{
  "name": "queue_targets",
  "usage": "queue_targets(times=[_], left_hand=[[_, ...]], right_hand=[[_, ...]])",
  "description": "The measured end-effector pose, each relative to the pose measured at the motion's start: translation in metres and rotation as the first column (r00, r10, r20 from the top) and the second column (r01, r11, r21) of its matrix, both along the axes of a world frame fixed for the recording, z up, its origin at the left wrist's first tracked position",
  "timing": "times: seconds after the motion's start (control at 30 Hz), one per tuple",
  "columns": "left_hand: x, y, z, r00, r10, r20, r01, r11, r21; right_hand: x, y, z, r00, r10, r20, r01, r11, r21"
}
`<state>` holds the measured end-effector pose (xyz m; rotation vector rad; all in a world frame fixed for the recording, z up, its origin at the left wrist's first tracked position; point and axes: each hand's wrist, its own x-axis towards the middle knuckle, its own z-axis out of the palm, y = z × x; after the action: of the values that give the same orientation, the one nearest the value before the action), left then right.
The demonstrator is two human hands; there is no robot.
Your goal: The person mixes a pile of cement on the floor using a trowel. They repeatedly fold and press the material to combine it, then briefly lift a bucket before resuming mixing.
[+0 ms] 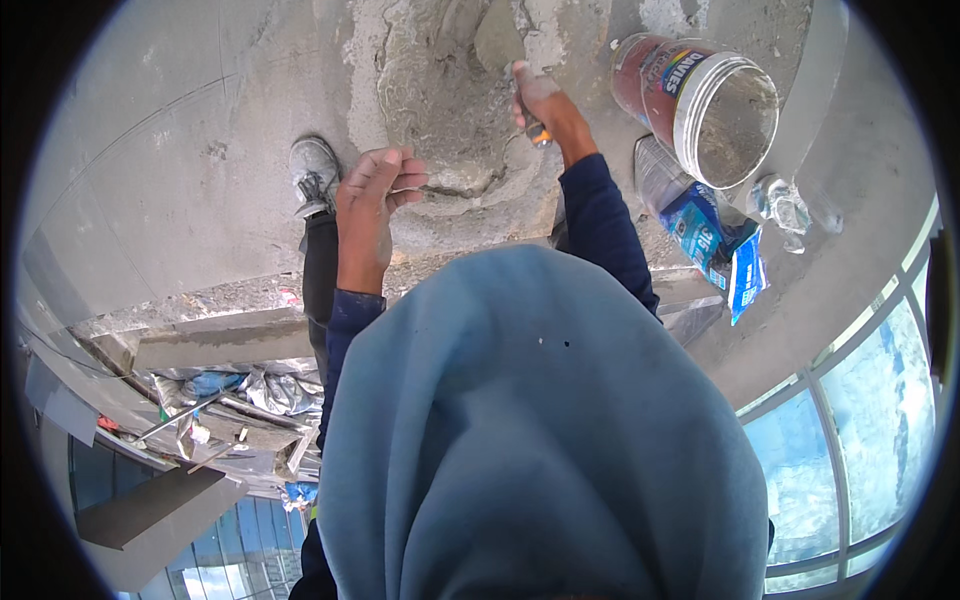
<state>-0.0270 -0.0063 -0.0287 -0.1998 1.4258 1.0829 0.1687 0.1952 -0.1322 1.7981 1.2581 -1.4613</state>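
My right hand [546, 103] grips a trowel by its orange and black handle [538, 136]. The trowel's blade [499, 39], coated in grey, lies over a patch of wet mortar [442, 112] on the concrete floor. To the left, my left hand [375, 184] hovers by the patch's near edge with its fingers loosely bent and apart, and nothing shows in it. A grey shoe [313, 169] rests just beyond that hand. The blue-grey hood fabric [555, 420] hides whatever is below my forearms.
On the right stands a red paint bucket [651, 90] with a white rim, next to a blue mortar bag [694, 214] and crumpled clear plastic [781, 204]. A floor ledge [217, 341] and debris with foil sheeting [277, 394] lie lower left. Glass panels [874, 420] curve along the lower right.
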Motion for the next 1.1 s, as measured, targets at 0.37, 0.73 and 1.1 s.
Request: queue_targets(times=[0.37,0.73,1.1], left_hand=[[0.0,0.003,-0.004,0.999,-0.013,-0.044,0.012,1.0,-0.017],[0.012,0.006,-0.001,0.998,-0.049,-0.034,0.047,0.997,-0.056],[0.01,0.004,-0.005,0.997,-0.065,-0.05,0.061,0.996,-0.07]], right_hand=[[-0.016,-0.04,-0.011,0.96,0.272,-0.059,-0.278,0.953,-0.117],[-0.021,-0.114,-0.074,0.902,-0.361,-0.236,0.385,0.921,0.064],[0.033,-0.162,-0.043,0.648,-0.755,-0.106,0.729,0.654,-0.203]])
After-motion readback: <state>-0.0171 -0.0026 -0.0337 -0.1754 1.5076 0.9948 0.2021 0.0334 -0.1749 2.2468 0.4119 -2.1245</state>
